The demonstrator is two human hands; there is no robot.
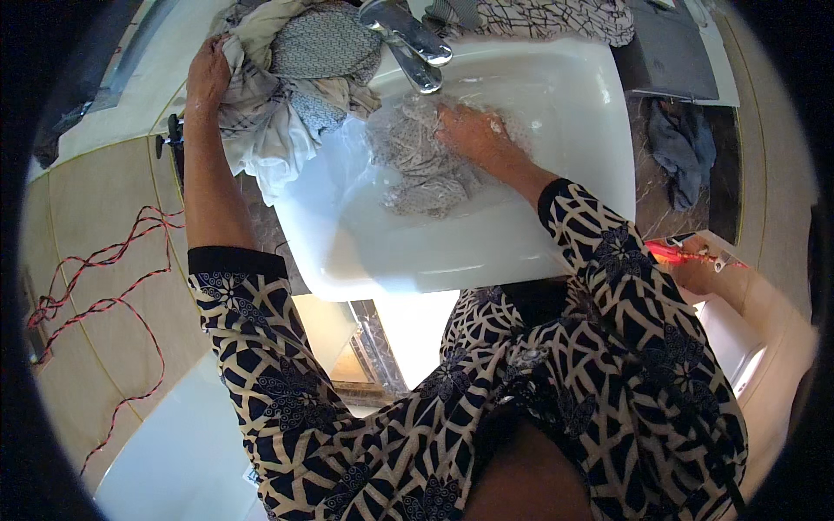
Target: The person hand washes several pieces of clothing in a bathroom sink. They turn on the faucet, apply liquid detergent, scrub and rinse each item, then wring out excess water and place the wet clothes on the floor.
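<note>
A wet, speckled light cloth (423, 156) lies in sudsy water inside the white washbasin (365, 267). My right hand (472, 133) presses on this cloth's right side, its fingers partly hidden by foam and fabric. At the basin's left rim, my left hand (210, 73) grips a pale checked cloth (251, 98) at the edge of a heap of clothes. That heap also holds a grey patterned cloth (326, 40) and a white cloth (270, 153), which hangs over the rim. Above the speckled cloth juts a chrome faucet (414, 49).
Behind the basin lies a white cloth with dark crossing lines (554, 23). A dark blue-grey cloth (683, 153) rests on the dark marble counter (671, 221) at right. Twisted red-and-black wire (130, 241) runs along the tiled wall at left. A red-handled tool (668, 253) is at lower right.
</note>
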